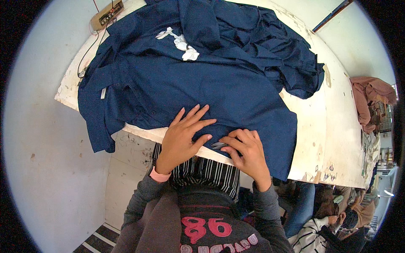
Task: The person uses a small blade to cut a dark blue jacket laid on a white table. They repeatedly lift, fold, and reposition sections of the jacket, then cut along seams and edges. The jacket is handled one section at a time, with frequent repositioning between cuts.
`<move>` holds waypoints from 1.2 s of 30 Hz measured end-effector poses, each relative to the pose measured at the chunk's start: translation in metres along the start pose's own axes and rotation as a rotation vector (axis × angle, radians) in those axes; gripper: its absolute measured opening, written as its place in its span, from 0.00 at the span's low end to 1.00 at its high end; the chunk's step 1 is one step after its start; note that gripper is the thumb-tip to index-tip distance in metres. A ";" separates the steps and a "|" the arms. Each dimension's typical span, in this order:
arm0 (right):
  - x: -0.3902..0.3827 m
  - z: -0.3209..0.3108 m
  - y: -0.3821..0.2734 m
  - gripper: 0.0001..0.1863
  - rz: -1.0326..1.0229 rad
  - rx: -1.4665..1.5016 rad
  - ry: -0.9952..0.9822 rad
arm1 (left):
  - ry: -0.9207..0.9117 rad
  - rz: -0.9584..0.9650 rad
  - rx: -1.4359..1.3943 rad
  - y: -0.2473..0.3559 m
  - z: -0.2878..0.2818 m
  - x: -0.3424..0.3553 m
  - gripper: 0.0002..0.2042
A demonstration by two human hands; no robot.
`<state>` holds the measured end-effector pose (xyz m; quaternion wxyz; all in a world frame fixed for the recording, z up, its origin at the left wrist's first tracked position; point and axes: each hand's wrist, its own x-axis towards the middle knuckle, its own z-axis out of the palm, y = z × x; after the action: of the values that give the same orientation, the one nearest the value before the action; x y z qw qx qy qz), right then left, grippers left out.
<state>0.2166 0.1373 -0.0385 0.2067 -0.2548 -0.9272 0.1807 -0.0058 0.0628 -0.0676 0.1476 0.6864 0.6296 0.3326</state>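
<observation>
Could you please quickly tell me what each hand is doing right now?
Left hand: open, fingers spread on the navy cloth.
Right hand: grip closed on small grey snips.

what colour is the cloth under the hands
The cloth is dark blue, seen best in the head view.

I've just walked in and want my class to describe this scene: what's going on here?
A person is working at a white table with a dark blue garment spread across it. The left hand rests on the cloth, fingers spread. The right hand holds a small grey tool, perhaps snips, against the cloth near the table's front edge; whether it is cutting can't be made out. Some white scraps lie farther back on the garment.
</observation>
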 end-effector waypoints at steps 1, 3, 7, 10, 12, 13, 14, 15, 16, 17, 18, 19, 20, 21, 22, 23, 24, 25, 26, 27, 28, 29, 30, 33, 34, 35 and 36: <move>0.000 0.001 -0.001 0.10 0.003 0.005 0.002 | -0.001 0.003 0.001 0.000 0.000 0.000 0.20; 0.001 0.003 -0.002 0.10 0.006 -0.004 0.011 | -0.003 0.005 -0.003 -0.001 0.000 0.000 0.20; 0.001 0.002 -0.003 0.09 0.016 -0.038 0.052 | -0.041 -0.012 -0.034 -0.004 -0.003 0.002 0.19; -0.002 -0.009 -0.002 0.09 0.068 -0.031 0.153 | -0.071 -0.021 -0.055 -0.017 -0.019 0.010 0.18; -0.008 -0.016 -0.001 0.10 0.101 -0.044 0.193 | -0.101 -0.031 -0.084 -0.032 -0.028 0.017 0.18; -0.012 -0.019 -0.001 0.10 0.109 -0.061 0.194 | -0.124 -0.037 -0.105 -0.039 -0.032 0.021 0.19; -0.015 -0.020 -0.002 0.10 0.116 -0.079 0.196 | -0.147 -0.042 -0.126 -0.044 -0.035 0.023 0.19; -0.019 -0.020 -0.002 0.12 0.094 -0.087 0.169 | -0.152 -0.031 -0.138 -0.045 -0.037 0.024 0.19; -0.023 -0.019 -0.002 0.13 0.092 -0.096 0.162 | -0.151 -0.031 -0.127 -0.045 -0.035 0.024 0.19; -0.026 -0.017 -0.004 0.13 0.089 -0.104 0.155 | -0.150 -0.032 -0.116 -0.044 -0.034 0.024 0.19; -0.027 -0.015 -0.005 0.14 0.086 -0.112 0.148 | -0.149 -0.034 -0.104 -0.043 -0.034 0.024 0.19; -0.028 -0.013 -0.006 0.15 0.074 -0.131 0.141 | -0.142 -0.033 -0.102 -0.042 -0.033 0.024 0.18; -0.026 -0.011 -0.008 0.15 0.074 -0.141 0.151 | -0.135 -0.033 -0.099 -0.041 -0.034 0.023 0.18; -0.024 -0.009 -0.011 0.15 0.074 -0.151 0.162 | -0.127 -0.034 -0.097 -0.040 -0.034 0.023 0.18; -0.022 -0.007 -0.013 0.14 0.071 -0.161 0.172 | -0.125 -0.032 -0.092 -0.041 -0.033 0.023 0.18; -0.021 -0.004 -0.014 0.14 0.059 -0.167 0.172 | -0.123 -0.030 -0.087 -0.041 -0.032 0.022 0.18; -0.020 -0.002 -0.015 0.14 0.047 -0.173 0.172 | -0.121 -0.028 -0.082 -0.042 -0.032 0.022 0.18; -0.018 0.000 -0.015 0.14 0.034 -0.177 0.171 | -0.117 -0.027 -0.087 -0.042 -0.032 0.021 0.18; -0.017 0.002 -0.015 0.14 0.023 -0.178 0.173 | -0.113 -0.026 -0.093 -0.042 -0.032 0.021 0.18; -0.016 0.004 -0.015 0.14 0.013 -0.179 0.174 | -0.110 -0.024 -0.098 -0.042 -0.032 0.021 0.18; -0.016 0.005 -0.015 0.13 0.006 -0.182 0.176 | -0.093 -0.020 -0.092 -0.041 -0.031 0.022 0.18; -0.016 0.006 -0.015 0.13 0.006 -0.190 0.174 | -0.076 -0.014 -0.086 -0.039 -0.031 0.023 0.18; -0.015 0.007 -0.015 0.13 0.007 -0.199 0.172 | -0.060 -0.008 -0.081 -0.037 -0.031 0.024 0.17; -0.019 -0.001 -0.014 0.12 0.048 -0.154 0.203 | -0.050 -0.025 -0.133 -0.039 -0.033 0.025 0.17; -0.022 -0.009 -0.014 0.11 0.068 -0.129 0.217 | -0.043 -0.029 -0.139 -0.039 -0.033 0.024 0.17; -0.027 -0.017 -0.013 0.11 0.108 -0.122 0.211 | -0.036 -0.033 -0.144 -0.039 -0.033 0.024 0.17; -0.033 -0.023 -0.011 0.12 0.126 -0.131 0.202 | -0.030 -0.037 -0.150 -0.040 -0.033 0.024 0.17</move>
<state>0.2485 0.1153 -0.0239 0.2703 -0.3422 -0.8937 0.1059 -0.0578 0.0858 -0.0617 0.2141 0.6667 0.6131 0.3657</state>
